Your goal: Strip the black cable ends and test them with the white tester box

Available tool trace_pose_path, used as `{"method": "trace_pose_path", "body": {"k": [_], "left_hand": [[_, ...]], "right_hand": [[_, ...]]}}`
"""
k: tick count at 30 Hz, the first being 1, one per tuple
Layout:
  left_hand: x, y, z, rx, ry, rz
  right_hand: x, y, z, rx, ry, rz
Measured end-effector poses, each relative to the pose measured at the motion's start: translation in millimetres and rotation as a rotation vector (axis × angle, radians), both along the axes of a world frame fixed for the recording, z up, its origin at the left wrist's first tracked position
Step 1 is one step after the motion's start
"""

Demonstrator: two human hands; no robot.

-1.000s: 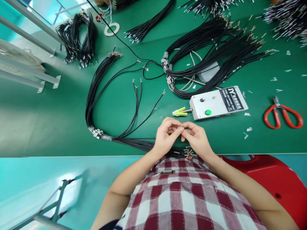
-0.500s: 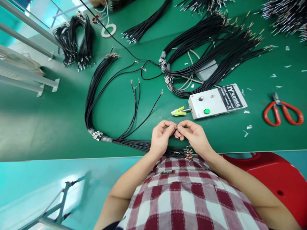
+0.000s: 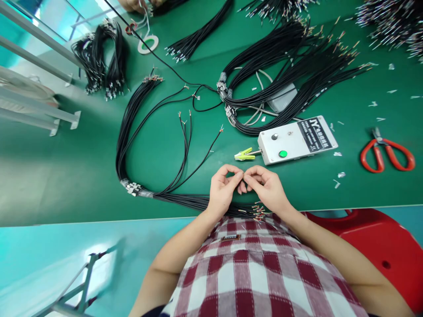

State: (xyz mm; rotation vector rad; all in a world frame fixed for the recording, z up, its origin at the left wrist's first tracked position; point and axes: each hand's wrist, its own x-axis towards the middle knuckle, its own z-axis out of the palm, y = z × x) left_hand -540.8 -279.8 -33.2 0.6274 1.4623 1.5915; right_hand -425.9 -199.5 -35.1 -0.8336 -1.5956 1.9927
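Note:
My left hand [image 3: 223, 187] and my right hand [image 3: 267, 187] meet fingertip to fingertip near the table's front edge. Each is closed in a pinch; what lies between the fingertips is too small to make out. Under my hands runs a bundle of black cables [image 3: 185, 199], its stripped, coloured wire ends [image 3: 259, 212] showing below them. Metal connectors [image 3: 133, 189] sit at the bundle's left bend. Just beyond my fingers are a yellow-green clip [image 3: 245, 154] and the white control box [image 3: 295, 140] with a green button.
Red-handled cutters [image 3: 387, 152] lie at the right among small scraps. More cable bundles [image 3: 267, 57] cover the back of the green table [image 3: 82, 176]. A tape roll [image 3: 148, 44] is at the back left, near another person's hand [image 3: 132, 5]. A red stool [image 3: 370, 246] stands front right.
The view has shifted slightly. My fingertips have drawn closer together, and the small reddish wire end seen between them before is now hidden.

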Motion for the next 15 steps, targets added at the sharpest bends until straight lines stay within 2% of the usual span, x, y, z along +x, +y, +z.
{"method": "trace_pose_path", "body": {"k": [5,7,11,15], "left_hand": [[2.0,-8.4,-4.6,-0.024,0.476,-0.033],[0.7,-8.0,-8.9,-0.024,0.576,-0.045],[-3.5,-0.6,-16.4,-0.047,0.502,-0.051],[-6.0,4.0,-16.8,-0.067,0.367,-0.063]], "right_hand": [[7.1,4.0,-4.9,0.421,-0.178,-0.023],[11.5,6.6,-6.4,0.564,-0.235,-0.023],[25.5,12.4,-7.5,0.852,-0.407,-0.004],[33.6,12.6,2.2,1.149,-0.539,-0.008]]}}
